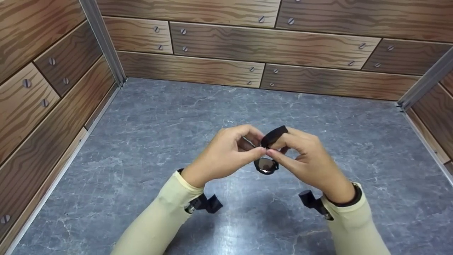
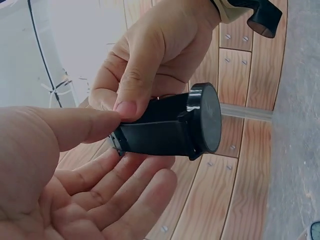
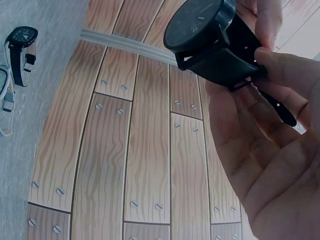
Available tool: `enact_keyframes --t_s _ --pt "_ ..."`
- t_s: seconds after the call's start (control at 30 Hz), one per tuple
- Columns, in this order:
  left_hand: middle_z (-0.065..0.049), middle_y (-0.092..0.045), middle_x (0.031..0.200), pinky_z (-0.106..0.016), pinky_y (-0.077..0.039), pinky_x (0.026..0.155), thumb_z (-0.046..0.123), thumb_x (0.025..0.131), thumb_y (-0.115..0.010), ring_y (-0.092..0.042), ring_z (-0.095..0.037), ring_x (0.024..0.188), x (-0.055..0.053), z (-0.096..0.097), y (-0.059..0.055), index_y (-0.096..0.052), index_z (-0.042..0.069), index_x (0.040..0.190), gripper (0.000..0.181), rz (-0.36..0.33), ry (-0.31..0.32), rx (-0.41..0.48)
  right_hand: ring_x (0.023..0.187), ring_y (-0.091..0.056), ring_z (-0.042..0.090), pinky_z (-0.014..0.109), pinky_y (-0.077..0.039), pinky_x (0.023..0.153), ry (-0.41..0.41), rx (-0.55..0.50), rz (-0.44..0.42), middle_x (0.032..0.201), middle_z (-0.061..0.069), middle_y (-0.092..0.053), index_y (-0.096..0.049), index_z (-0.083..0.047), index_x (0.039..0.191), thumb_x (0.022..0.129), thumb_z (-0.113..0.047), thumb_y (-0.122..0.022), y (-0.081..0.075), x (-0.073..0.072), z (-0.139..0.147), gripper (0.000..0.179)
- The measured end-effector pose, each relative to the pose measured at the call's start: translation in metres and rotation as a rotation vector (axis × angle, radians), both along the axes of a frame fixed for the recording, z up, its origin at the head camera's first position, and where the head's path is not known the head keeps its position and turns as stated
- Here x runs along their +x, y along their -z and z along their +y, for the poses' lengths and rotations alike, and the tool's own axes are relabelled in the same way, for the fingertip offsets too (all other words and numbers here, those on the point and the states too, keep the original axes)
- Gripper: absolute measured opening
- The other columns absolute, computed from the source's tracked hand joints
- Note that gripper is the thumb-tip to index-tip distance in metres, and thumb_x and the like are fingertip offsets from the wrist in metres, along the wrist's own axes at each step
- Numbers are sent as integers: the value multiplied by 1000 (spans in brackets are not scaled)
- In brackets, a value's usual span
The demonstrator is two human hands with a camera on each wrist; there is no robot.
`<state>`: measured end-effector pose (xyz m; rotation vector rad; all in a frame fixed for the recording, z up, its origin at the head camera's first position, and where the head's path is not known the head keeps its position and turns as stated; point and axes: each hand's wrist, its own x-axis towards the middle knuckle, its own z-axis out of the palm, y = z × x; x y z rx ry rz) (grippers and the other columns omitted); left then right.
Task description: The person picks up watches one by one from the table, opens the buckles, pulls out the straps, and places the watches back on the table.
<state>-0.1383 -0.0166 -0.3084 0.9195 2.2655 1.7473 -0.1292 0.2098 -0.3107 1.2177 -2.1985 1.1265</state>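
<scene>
A black wristwatch [image 1: 266, 165] is held up above the table between both hands, its round dial hanging lowest in the head view. My left hand [image 1: 230, 152] pinches the strap close to the buckle [image 2: 118, 142] with its thumb and fingers. From the other side, my right hand [image 1: 311, 159] grips the strap [image 1: 276, 136] between thumb and fingers. The thumb tips meet at the buckle. In the right wrist view the holed strap end [image 3: 285, 112] sticks out past the buckle. Fingers cover part of the buckle.
Other watches lie on the grey marbled table [image 1: 159, 124]: a square black one [image 3: 22, 47] and a pale-cased one [image 3: 5, 87] cut by the frame edge. Wood-patterned walls [image 1: 219, 39] enclose the back and sides. A small black camera [image 1: 212, 203] is strapped to each wrist.
</scene>
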Motion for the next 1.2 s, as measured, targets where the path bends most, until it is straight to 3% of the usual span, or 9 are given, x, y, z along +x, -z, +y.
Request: enact_keyframes --t_s 0.17,0.3,0.43,0.6,0.73,0.93,1.2 --pt "2 -73 99 -32 -60 79 13 96 -71 -72 -13 87 -1 0 0 -72 10 111 15 2 2 39 94 -67 16 23 -53 88 62 -44 -10 102 3 -72 -77 -10 97 89 7 -74 -2 0 0 19" --pt "2 -73 97 -32 -60 79 11 96 -71 -72 -13 86 0 0 1 -72 8 111 16 13 3 30 89 -65 13 24 -52 84 146 -108 -50 96 3 -71 -76 -6 97 93 2 -72 -3 0 0 10" --pt "3 -73 96 -30 -60 79 12 96 -71 -72 -12 86 0 1 0 -73 9 112 16 10 11 -11 84 -63 13 23 -52 78 129 -125 -69 91 1 -70 -74 -6 96 95 -2 -71 -3 0 -1 4" --pt "6 -73 96 -26 -59 80 15 96 -72 -70 -7 86 0 1 1 -73 10 114 19 34 28 -107 81 -62 11 22 -51 75 114 -76 -71 89 -2 -69 -73 -11 93 93 6 -71 -3 1 -2 16" --pt "6 -73 94 -26 -58 78 17 95 -74 -69 -7 83 -1 1 2 -73 10 110 17 65 56 -127 80 -61 10 21 -51 73 91 -33 -44 90 -2 -68 -74 -12 96 92 6 -72 -2 2 -3 18" --pt "6 -73 94 -29 -58 77 18 96 -73 -70 -9 83 -3 -3 1 -71 11 109 15 57 50 -98 83 -62 12 21 -50 73 50 -8 16 98 3 -70 -76 -9 108 91 8 -70 -3 3 -2 25" --pt "5 -74 101 -31 -60 79 15 97 -72 -71 -10 89 -4 -2 1 -73 11 116 19 80 34 8 89 -66 12 26 -55 76 145 51 -115 101 -7 -72 -74 -13 109 92 -4 -76 0 4 0 19"
